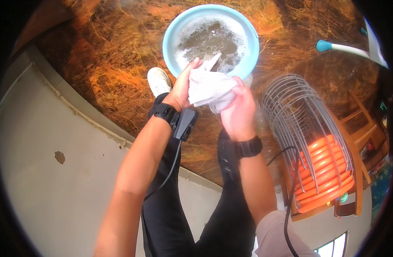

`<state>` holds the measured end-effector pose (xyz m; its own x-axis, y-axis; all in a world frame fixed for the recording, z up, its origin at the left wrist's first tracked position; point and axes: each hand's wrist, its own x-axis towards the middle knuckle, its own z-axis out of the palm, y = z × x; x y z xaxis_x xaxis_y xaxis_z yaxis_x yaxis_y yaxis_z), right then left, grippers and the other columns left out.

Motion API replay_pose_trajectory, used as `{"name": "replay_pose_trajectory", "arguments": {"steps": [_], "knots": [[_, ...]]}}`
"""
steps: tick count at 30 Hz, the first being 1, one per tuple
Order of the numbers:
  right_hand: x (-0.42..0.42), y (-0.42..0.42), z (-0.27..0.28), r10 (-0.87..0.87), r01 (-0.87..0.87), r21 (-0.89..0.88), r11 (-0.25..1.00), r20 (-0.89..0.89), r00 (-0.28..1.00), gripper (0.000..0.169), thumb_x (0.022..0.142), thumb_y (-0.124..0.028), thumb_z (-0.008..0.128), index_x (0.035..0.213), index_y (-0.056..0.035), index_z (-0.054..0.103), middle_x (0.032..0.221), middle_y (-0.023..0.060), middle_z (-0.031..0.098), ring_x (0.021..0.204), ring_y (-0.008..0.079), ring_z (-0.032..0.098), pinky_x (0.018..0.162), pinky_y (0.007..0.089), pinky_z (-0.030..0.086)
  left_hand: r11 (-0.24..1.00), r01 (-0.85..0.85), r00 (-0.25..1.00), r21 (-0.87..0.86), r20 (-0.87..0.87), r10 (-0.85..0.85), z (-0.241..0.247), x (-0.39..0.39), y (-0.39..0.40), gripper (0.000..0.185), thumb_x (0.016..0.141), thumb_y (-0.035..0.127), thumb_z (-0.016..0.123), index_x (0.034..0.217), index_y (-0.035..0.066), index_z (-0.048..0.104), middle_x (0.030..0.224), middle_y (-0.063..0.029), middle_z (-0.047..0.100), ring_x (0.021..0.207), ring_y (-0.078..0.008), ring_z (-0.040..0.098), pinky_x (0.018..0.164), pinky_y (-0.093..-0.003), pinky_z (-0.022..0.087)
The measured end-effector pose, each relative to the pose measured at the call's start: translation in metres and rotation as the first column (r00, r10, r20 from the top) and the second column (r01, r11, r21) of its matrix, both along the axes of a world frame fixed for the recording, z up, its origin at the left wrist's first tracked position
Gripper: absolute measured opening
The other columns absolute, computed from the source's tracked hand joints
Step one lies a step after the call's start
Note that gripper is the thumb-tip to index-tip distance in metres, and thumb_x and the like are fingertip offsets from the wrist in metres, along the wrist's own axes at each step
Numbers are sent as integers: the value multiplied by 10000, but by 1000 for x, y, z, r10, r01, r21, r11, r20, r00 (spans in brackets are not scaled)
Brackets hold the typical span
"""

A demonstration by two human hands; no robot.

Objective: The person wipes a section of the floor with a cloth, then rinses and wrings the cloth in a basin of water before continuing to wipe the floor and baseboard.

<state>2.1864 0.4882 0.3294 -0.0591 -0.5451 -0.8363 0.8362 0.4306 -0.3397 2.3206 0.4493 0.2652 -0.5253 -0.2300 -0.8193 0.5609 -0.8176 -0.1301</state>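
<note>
A white cloth [212, 88] is bunched between my two hands, over the near rim of a light blue plastic basin [254, 48]. My left hand [183, 85] grips the cloth's left side with the thumb pointing up. On the other side my right hand [239, 107] pinches the cloth between thumb and fingers, its palm partly turned up. One corner of the cloth sticks out over the water. Cloudy grey-brown water [215, 41] with white suds fills the basin. Both wrists wear black straps, and a dark device with a cable sits at the left one.
The basin stands on a brown marbled floor [119, 64]. To the right are stacked orange plastic stools [324, 170] with grey metal legs [296, 106], beside a wooden chair [360, 128]. A pale wall [55, 192] runs along the left. A white-and-blue tubular leg [344, 47] lies far right.
</note>
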Motion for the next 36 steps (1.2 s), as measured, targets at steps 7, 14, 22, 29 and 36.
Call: {"name": "replay_pose_trajectory", "arguments": {"steps": [7, 14, 22, 29, 36], "knots": [[11, -9, 12, -261, 259, 73, 963, 12, 965, 443, 899, -318, 399, 1186, 0, 515, 1190, 107, 573, 1124, 255, 530, 975, 401, 394, 970, -89, 932, -228, 324, 162, 52, -17, 3, 287, 884, 241, 593, 1078, 30, 569, 995, -73, 624, 949, -167, 590, 844, -292, 472], [14, 1, 2, -229, 229, 17, 973, 41, 973, 439, 954, -416, 407, 1201, -76, 533, 1180, 47, 581, 1100, 200, 552, 966, 339, 415, 807, 227, 815, -546, 559, 149, 76, -29, 2, 216, 826, 49, 571, 1035, 8, 531, 909, -36, 577, 843, -107, 551, 762, -231, 447], [9, -3, 8, -244, 252, -21, 967, 180, 953, 532, 924, -503, 445, 1240, -80, 511, 1174, 72, 584, 1098, 215, 554, 971, 370, 424, 569, 692, 591, -443, 801, -94, 54, -33, -8, 312, 805, 106, 502, 1088, 29, 611, 1219, -143, 531, 1102, -198, 512, 955, -303, 396], [-2, 0, -23, -219, 210, 62, 976, 240, 946, 422, 939, -438, 485, 1183, -96, 528, 1106, 53, 597, 1040, 189, 579, 912, 339, 468, 373, 731, 617, -571, 787, -4, 56, -49, -18, 368, 856, 190, 564, 1206, 80, 593, 1212, -163, 552, 1155, -286, 506, 998, -351, 376], [1, 8, -11, -65, 76, -77, 994, 147, 987, 516, 956, -449, 426, 1320, -84, 395, 1188, 80, 507, 1090, 185, 532, 890, 337, 471, -85, 826, 564, -557, 819, 105, 57, -40, -14, 384, 750, 221, 692, 1111, 96, 649, 1186, -161, 588, 1078, -326, 569, 905, -405, 459]]}}
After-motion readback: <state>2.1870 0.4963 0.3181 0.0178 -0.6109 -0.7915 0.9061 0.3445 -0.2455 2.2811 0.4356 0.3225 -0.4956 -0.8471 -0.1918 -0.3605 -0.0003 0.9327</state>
